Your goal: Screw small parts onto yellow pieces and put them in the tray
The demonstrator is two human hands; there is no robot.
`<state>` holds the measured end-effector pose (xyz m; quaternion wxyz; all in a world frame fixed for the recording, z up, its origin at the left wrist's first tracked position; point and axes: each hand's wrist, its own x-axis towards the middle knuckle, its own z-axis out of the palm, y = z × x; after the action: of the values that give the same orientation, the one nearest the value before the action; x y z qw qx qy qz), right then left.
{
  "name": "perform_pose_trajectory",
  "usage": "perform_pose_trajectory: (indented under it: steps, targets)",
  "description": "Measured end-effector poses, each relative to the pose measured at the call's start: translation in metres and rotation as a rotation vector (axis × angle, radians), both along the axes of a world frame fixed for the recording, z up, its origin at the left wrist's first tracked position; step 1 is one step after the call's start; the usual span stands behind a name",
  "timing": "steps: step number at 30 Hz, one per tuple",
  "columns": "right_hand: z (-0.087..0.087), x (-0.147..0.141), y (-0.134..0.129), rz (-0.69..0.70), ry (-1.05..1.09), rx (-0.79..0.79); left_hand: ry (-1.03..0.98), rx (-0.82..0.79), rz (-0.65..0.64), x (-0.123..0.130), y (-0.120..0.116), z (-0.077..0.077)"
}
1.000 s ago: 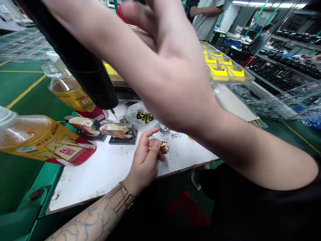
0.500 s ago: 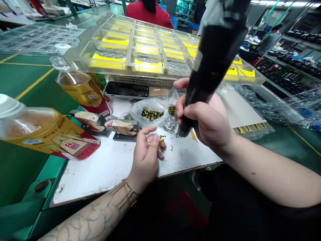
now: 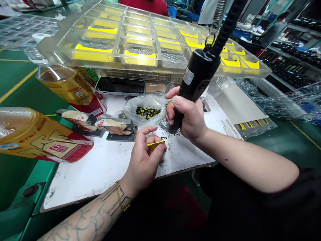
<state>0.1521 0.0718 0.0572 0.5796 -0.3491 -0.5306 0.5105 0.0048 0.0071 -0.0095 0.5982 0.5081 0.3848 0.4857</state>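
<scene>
My right hand [image 3: 187,115] is shut around the grip of a black electric screwdriver [image 3: 197,80], which hangs from a black coiled cable. Its tip is hidden behind my fingers and points down towards a scatter of small black screws [image 3: 174,133] on the white work board [image 3: 82,184]. My left hand [image 3: 144,159] pinches a small yellow-and-black flat piece [image 3: 155,145] between thumb and fingers, just above the board. A transparent plastic bag [image 3: 146,112] of black-and-yellow parts lies between my hands, touching neither clearly.
A large transparent tray [image 3: 112,43] of yellow-lined compartments spans the far side of the board. Nearby are a phone [image 3: 120,86], two amber drink bottles [image 3: 37,135], and wrapped items on dark mats [image 3: 112,127]. A co-worker in red [image 3: 142,2] sits beyond.
My right hand has come down from across the view with the screwdriver, which now stands lower over the screws. The yellow piece shows more in my left hand, and the view has tilted.
</scene>
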Motion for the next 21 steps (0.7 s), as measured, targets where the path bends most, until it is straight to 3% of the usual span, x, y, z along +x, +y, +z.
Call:
perform_pose_trajectory:
  steps: [4, 9, 14, 21]
  targets:
    - [0.009, 0.008, -0.008, 0.013, -0.013, -0.042, 0.055, -0.013, -0.006, 0.002, 0.000, 0.003]
    - [0.042, 0.021, -0.032, 0.110, 0.117, -0.030, 0.156, 0.023, -0.040, 0.003, -0.001, 0.004]
    - [0.070, 0.022, -0.050, 0.126, -0.037, -0.137, 0.221, 0.072, -0.129, 0.004, -0.003, 0.006]
    - [0.074, 0.019, -0.052, 0.189, -0.045, -0.189, 0.206, 0.101, -0.139, 0.005, -0.003, 0.005]
